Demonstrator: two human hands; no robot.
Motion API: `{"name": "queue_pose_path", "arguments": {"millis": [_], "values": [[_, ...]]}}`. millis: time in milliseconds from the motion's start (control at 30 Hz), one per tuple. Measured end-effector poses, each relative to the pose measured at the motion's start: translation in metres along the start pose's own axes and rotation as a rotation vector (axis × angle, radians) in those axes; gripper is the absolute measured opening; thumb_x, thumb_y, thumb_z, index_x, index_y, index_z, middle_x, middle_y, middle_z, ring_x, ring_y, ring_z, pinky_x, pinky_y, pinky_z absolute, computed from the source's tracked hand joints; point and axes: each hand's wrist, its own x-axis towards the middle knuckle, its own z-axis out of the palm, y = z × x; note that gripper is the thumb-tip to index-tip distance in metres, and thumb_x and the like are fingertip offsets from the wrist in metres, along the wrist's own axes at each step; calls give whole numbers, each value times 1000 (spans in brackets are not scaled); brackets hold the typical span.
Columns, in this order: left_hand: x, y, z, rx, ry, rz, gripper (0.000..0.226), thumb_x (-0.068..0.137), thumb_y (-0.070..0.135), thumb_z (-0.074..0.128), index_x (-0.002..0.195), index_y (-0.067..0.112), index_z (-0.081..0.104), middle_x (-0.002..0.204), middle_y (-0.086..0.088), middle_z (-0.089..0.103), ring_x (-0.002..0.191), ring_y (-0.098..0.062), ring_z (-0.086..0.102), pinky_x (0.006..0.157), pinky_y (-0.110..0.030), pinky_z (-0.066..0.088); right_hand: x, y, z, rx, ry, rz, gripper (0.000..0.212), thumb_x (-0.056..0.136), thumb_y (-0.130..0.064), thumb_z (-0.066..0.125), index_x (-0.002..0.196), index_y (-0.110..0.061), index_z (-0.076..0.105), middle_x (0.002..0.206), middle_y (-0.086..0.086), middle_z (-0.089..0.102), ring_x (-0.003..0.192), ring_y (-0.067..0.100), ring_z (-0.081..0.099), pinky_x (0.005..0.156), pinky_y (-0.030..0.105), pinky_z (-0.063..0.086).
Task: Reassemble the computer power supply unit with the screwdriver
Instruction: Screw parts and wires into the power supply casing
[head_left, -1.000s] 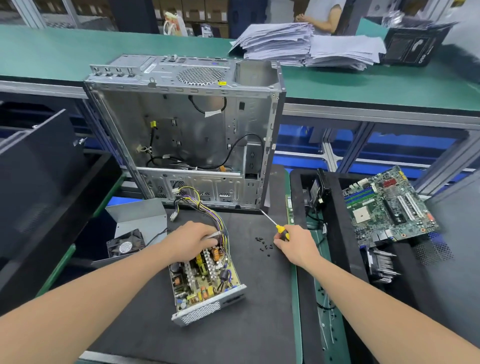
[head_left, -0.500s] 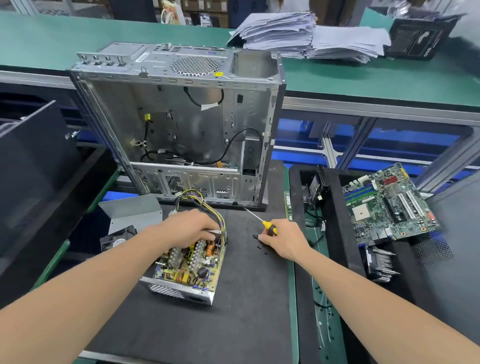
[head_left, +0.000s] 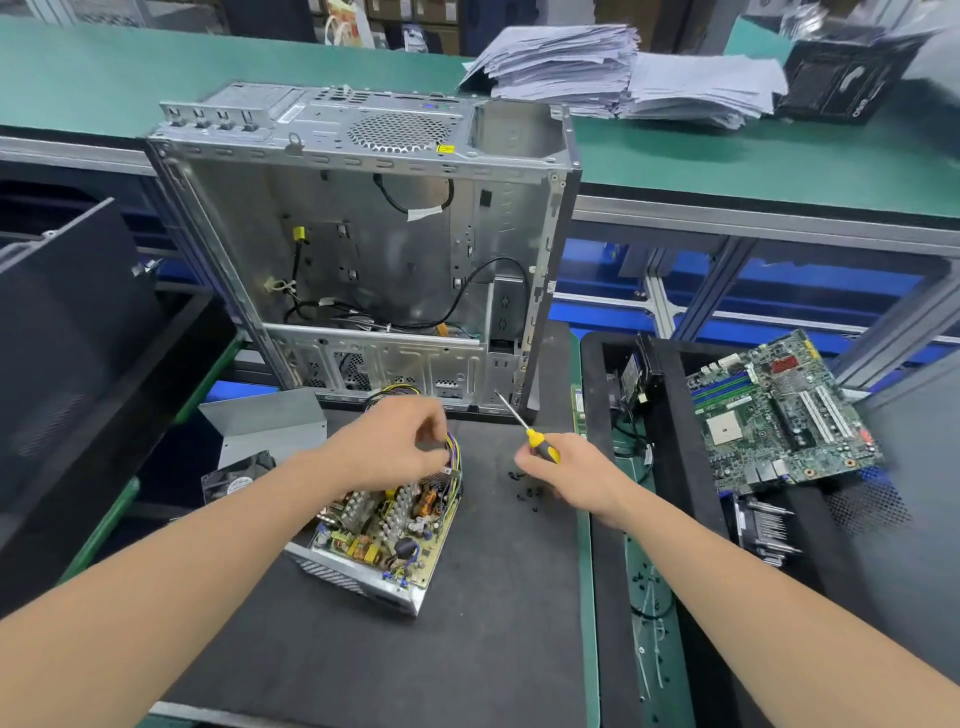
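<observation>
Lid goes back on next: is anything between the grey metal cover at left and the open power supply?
Yes. The left hand holds the wire bundle above the far end of the power supply, and its wrist crosses the gap to the metal cover. Nothing else visible lies between them.

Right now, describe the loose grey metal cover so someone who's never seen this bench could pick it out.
Start at the open computer case standing at the back of the black mat. Below its left corner, left of the left hand, lies the bent sheet-metal cover. Unlike the black fan beside it, it is plain grey.
</observation>
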Motion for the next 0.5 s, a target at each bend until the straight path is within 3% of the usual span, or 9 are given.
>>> {"name": "queue_pose_path", "arguments": {"millis": [167,233,400,500], "values": [[-2,25,-1,-346,116,36,11,90,25,79,101,27,78,90,11,76,86,-3,70,77,-13,53,-7,-34,22,400,-87,-89,27,106,-32,64,85,-16,58,70,-4,31,60,16,33,61,26,37],[-3,24,3,-448,159,24,11,91,22,79,101,25,81,89,12,78,86,-4,73,77,-13,53,-9,-48,30,504,-107,-71,25,107,-32,63,103,-7,63,69,-5,31,60,15,33,60,25,40],[-11,12,8,-641,268,55,11,88,15,80,96,24,83,89,7,80,88,-9,75,79,-17,56,-15,-66,44,689,-77,39,23,107,-26,62,119,-6,64,65,-6,27,57,13,32,59,28,37],[-16,10,10,-626,298,71,10,89,20,81,96,27,83,91,12,79,90,-9,74,80,-19,56,-18,-72,52,706,-52,67,24,106,-27,64,119,-7,63,65,-5,26,56,13,33,58,28,37]]}}
